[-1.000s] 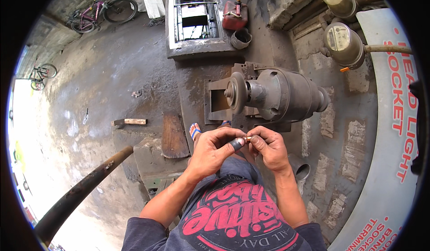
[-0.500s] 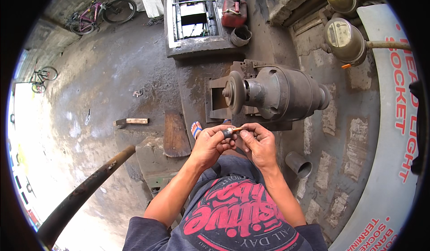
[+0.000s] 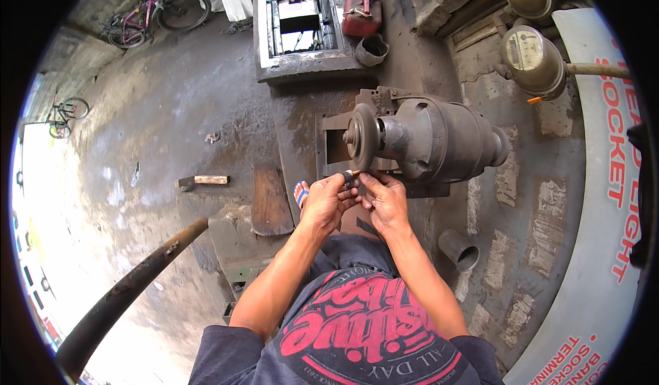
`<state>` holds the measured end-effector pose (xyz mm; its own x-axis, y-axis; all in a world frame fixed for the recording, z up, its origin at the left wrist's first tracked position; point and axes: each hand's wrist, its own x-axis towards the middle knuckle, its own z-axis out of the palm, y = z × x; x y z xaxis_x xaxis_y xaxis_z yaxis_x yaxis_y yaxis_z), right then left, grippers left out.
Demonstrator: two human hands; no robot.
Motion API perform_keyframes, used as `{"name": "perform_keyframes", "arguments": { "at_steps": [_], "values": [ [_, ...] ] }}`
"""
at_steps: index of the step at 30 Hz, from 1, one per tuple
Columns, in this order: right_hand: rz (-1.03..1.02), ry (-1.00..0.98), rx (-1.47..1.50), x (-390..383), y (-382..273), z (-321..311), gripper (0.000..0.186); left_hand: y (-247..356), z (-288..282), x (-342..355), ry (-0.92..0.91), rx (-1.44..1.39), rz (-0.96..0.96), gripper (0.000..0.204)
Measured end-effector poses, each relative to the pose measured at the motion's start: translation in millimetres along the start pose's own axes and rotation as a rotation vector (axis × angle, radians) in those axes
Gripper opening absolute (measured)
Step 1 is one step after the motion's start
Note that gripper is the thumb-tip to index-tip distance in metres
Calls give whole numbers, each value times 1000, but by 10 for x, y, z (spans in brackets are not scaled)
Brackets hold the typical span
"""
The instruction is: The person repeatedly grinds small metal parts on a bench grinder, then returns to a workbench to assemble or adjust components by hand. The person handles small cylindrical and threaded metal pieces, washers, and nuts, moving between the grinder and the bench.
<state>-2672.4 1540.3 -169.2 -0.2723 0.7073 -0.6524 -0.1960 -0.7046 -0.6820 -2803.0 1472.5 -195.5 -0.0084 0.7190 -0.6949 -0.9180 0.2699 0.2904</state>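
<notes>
1. At the far left, a dark bicycle (image 3: 67, 114) is seen near the wall; a purple bicycle (image 3: 130, 28) is stood farther back, to its right.
2. At the near left, a dark pole (image 3: 130, 299) is slanted across the view.
3. A hammer (image 3: 214, 180) is laid flat, its wooden handle pointed right.
4. A brown wooden board (image 3: 270, 206) is placed between the hammer and the left hand (image 3: 324, 204).
5. The left hand is curled narrow, and a small copper-coloured piece (image 3: 355, 172) is pinched at its fingertips.
6. The piece is held between the two hands, just on the near side of a grinding wheel (image 3: 364, 134); whether the wheel is touched cannot be told.
7. Farther off, a red container (image 3: 362, 20) is set beside a grey bucket (image 3: 371, 52).
8. The piece's right end is pinched by the right hand (image 3: 384, 198), its fingers bent.
9. The wheel is mounted on a grey motor (image 3: 446, 138).
10. At the right, a metal cylinder (image 3: 454, 246) is seen nearer than the motor.
</notes>
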Motion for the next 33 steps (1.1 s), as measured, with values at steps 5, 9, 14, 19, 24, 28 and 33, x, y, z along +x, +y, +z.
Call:
{"name": "perform_keyframes", "arguments": {
  "at_steps": [5, 9, 14, 19, 24, 28, 33],
  "values": [
    [6, 8, -22, 42, 0, 30, 22, -5, -9, 49, 13, 16, 13, 27],
    [16, -4, 10, 10, 9, 4, 21, -33, 24, -4, 15, 216, 153, 26],
    [64, -74, 109, -15, 82, -53, 18, -88, 35, -95, 44, 523, 452, 23],
    [98, -61, 155, 52, 106, -48, 16, -131, 67, -54, 113, 622, 572, 23],
    [66, -58, 138, 21, 83, -27, 16, -157, 66, -86, 162, 807, 690, 26],
    [19, -114, 114, -58, 79, -33, 18, -84, 14, -166, 106, 1054, 890, 31],
    [-26, -100, 98, -85, 111, -11, 19, -60, 69, -209, 62, 709, 637, 27]
  ]
}}
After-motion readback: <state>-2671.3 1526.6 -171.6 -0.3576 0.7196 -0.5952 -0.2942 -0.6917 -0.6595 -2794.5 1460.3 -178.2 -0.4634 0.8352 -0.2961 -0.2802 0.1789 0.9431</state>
